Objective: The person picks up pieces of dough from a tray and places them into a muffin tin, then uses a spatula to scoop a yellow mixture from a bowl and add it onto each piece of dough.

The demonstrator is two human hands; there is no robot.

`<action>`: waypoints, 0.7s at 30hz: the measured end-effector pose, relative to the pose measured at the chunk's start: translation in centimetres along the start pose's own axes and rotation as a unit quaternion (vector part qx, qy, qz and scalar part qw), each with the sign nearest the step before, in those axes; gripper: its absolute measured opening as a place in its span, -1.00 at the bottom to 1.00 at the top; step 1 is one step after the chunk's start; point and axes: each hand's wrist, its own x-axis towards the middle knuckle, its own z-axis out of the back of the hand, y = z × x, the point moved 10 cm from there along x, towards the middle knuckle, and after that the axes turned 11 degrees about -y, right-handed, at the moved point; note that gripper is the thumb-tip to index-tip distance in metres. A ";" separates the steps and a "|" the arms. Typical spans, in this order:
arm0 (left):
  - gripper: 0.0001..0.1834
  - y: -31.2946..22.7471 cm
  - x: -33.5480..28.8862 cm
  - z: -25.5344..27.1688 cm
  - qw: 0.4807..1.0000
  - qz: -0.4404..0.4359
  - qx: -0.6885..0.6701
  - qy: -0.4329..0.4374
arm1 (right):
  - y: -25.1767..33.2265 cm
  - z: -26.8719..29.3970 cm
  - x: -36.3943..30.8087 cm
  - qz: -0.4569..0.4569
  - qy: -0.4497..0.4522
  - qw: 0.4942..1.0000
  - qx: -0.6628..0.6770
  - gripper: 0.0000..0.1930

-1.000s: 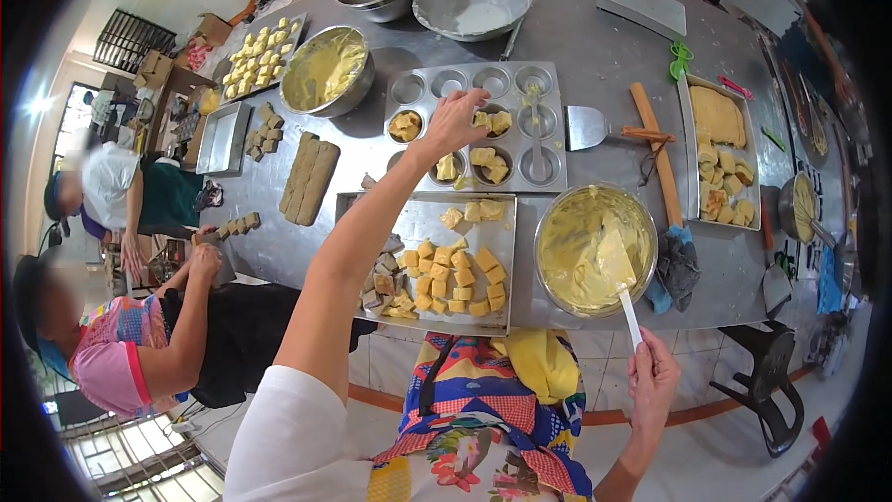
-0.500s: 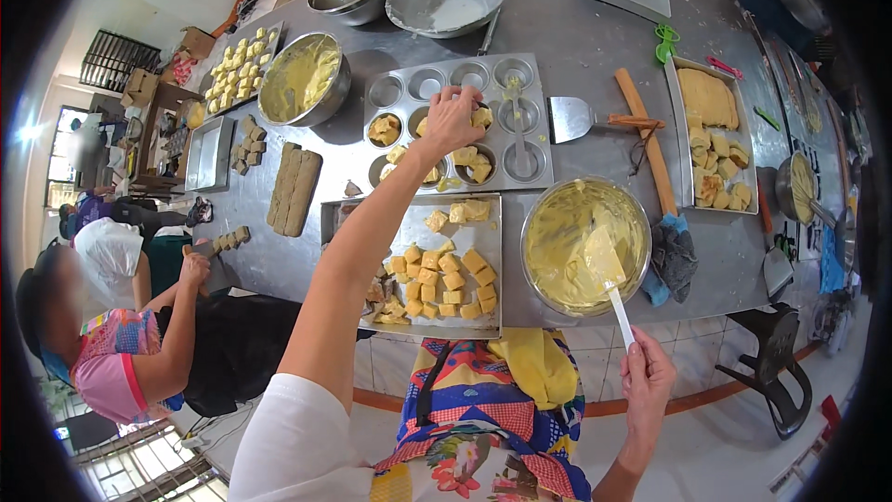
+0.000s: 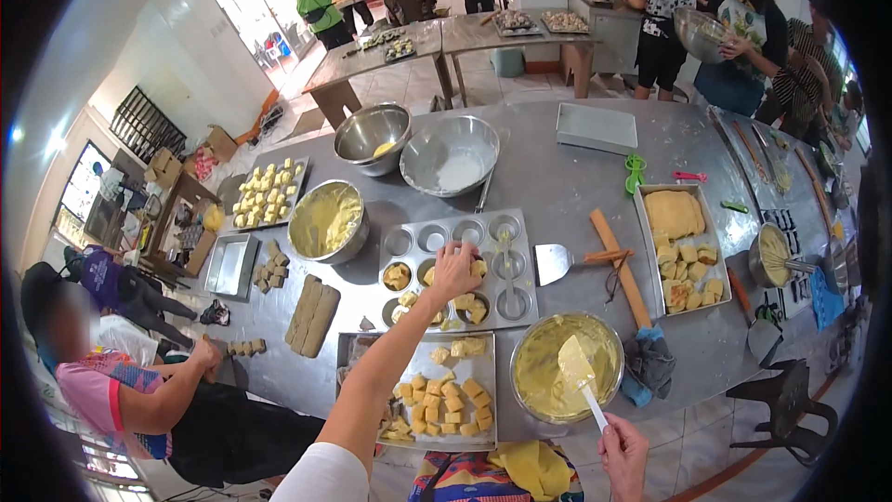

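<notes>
one white spatula (image 3: 577,365) in right hand (image 3: 623,452)

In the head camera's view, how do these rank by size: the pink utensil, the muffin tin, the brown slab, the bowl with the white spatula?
Largest to smallest, as they look:
1. Muffin tin
2. Bowl with the white spatula
3. Brown slab
4. Pink utensil
</notes>
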 end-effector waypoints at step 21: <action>-0.35 -3.1 -6.4 3.7 0.655 0.437 -0.615 0.032 | 2.5 -0.6 0.7 0.051 -0.112 0.991 0.049 -0.74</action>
